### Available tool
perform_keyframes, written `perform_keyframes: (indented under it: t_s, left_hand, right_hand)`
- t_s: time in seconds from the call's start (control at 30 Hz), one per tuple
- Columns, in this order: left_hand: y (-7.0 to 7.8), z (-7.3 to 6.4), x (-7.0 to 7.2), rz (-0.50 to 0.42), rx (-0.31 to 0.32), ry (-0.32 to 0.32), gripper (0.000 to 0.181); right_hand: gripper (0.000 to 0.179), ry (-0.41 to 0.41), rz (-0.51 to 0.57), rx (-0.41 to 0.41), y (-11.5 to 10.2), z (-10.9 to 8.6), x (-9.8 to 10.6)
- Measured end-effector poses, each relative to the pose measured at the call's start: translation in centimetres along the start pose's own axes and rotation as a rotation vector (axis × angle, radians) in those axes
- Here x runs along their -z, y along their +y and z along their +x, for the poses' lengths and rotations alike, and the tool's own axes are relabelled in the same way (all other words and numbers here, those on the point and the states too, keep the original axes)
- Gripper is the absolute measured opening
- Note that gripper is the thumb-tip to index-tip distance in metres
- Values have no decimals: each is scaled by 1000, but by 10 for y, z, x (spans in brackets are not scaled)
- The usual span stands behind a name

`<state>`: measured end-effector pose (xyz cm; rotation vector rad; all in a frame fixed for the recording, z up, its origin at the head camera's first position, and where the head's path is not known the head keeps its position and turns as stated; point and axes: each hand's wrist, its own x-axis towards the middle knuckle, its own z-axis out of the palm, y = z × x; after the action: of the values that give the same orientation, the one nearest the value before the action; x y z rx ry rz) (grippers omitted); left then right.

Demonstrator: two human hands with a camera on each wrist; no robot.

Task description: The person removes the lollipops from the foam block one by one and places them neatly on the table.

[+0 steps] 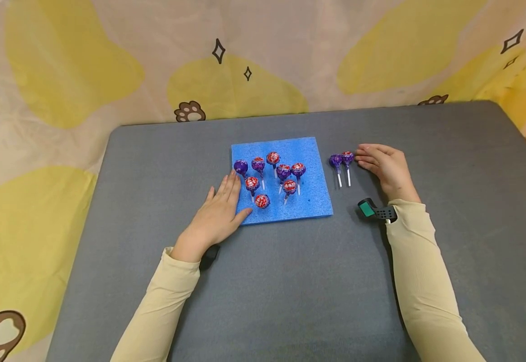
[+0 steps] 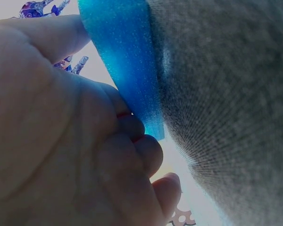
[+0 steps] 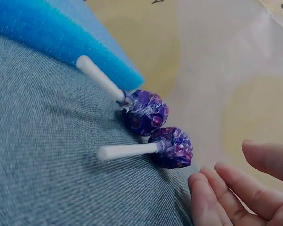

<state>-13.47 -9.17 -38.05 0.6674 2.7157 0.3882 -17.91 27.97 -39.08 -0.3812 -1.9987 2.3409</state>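
My left hand (image 1: 215,217) rests along the left edge of a blue foam board (image 1: 315,198), its fingers extended and touching the side. Several lollipops in purple and red wrappers, such as one lollipop (image 1: 298,170), stand in the board. To the right of the board, a purple lollipop (image 1: 335,161) and a second lollipop (image 1: 347,158) lie side by side on the table, white sticks toward me. My right hand (image 1: 386,170) is just right of this pair, fingers loosely bent around nothing. In the right wrist view its fingertips (image 3: 198,181) are close to the nearer lollipop head (image 3: 172,148).
A grey table (image 1: 281,281) lies beneath everything. Behind it hangs a cream and yellow patterned cloth (image 1: 281,30). On my right wrist sits a dark strap device (image 1: 376,210) with a green face.
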Motion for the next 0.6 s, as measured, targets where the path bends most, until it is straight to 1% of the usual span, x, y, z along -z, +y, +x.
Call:
perform_keyframes:
  t_s: [0.17,0.37,0.47,0.6]
  left_hand:
    - [0,0,0,-4,-5,5,74]
    - [-1,1,-1,-4,-5,10,74]
    - [-1,1,-1,-6,-5,10,74]
    - [-1,1,-1,-6,-4,8,74]
  right_hand:
    - [22,14,82,10,-4,-2,-2]
    - [13,-25,158,49,-13,-8,-12]
    - [14,-47,149,57,-18,-12,-18]
    - [15,-86,94,72,-24,-17,-24]
